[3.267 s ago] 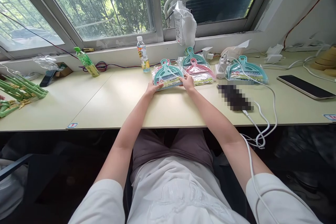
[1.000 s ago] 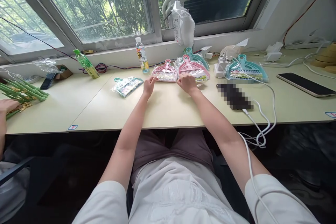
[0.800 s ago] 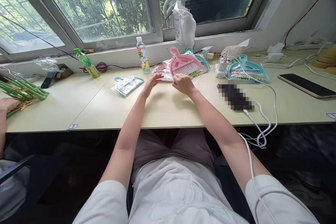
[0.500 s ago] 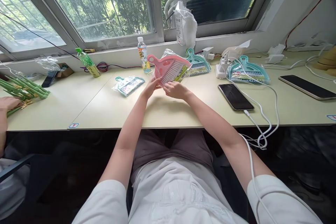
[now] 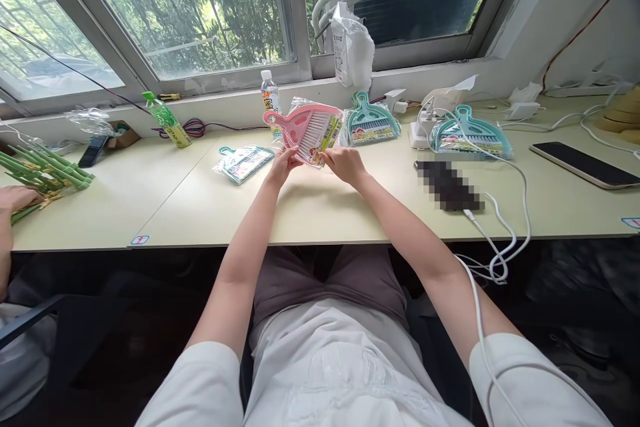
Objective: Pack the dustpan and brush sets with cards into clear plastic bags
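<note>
A pink dustpan-and-brush set (image 5: 307, 128) in clear wrap is held up over the desk (image 5: 320, 207), tilted with its handle to the left. My left hand (image 5: 280, 167) pinches its lower left edge. My right hand (image 5: 345, 163) grips its lower right edge. A teal set (image 5: 243, 161) lies flat to the left of my hands. Another teal set (image 5: 373, 125) lies behind my right hand. A third teal set (image 5: 471, 134) rests further right.
A phone (image 5: 447, 184) with a white cable (image 5: 500, 240) lies right of my hands, a second phone (image 5: 583, 164) far right. Two bottles (image 5: 167, 121) (image 5: 270, 95) stand near the window sill. Another person's hand (image 5: 15, 199) touches green sticks (image 5: 43, 172) at left.
My right hand lifted the pink set off the pile and my left hand joined it. The set swung leftward, its handle now pointing left. Earlier, a teal set was put down at left.
</note>
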{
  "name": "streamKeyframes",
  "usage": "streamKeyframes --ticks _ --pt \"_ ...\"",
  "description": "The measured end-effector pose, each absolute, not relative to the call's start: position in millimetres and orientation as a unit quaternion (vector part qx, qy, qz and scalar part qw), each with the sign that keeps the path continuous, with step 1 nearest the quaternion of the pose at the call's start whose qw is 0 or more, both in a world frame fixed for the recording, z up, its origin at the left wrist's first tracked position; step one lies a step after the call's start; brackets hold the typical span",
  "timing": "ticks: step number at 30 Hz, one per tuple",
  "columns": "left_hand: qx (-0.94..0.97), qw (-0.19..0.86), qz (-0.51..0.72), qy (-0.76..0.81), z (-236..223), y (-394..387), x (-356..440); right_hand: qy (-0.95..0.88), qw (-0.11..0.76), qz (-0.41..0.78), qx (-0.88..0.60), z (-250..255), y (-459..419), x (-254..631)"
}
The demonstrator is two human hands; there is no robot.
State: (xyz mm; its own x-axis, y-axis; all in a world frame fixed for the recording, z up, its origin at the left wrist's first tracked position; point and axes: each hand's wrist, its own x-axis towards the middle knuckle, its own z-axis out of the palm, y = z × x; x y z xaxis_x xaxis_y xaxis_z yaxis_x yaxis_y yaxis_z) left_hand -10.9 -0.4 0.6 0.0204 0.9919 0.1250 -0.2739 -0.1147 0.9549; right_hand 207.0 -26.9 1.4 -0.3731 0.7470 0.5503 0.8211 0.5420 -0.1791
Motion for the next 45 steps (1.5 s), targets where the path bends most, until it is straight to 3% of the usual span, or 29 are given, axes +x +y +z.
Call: streamKeyframes --ticks 5,12,19,45 --pt "0.436 0.544 0.6 0.392 -0.9 3.7 -17.1 -0.751 0.4 0.099 -0.516 -8.5 -16.2 204.6" --pt "0.458 0.567 0.56 0.395 -3.1 3.5 -22.2 -0.631 0.523 0.336 -0.465 -15.7 0.1 204.8" --pt "0.503 0.562 0.512 0.412 -6.0 3.6 -21.5 -0.526 0.555 0.466 -0.444 -10.3 3.5 201.9" --pt "0.551 0.565 0.473 0.393 -5.4 -3.9 -22.9 -0.428 0.596 0.574 -0.363 -10.4 1.5 194.9"
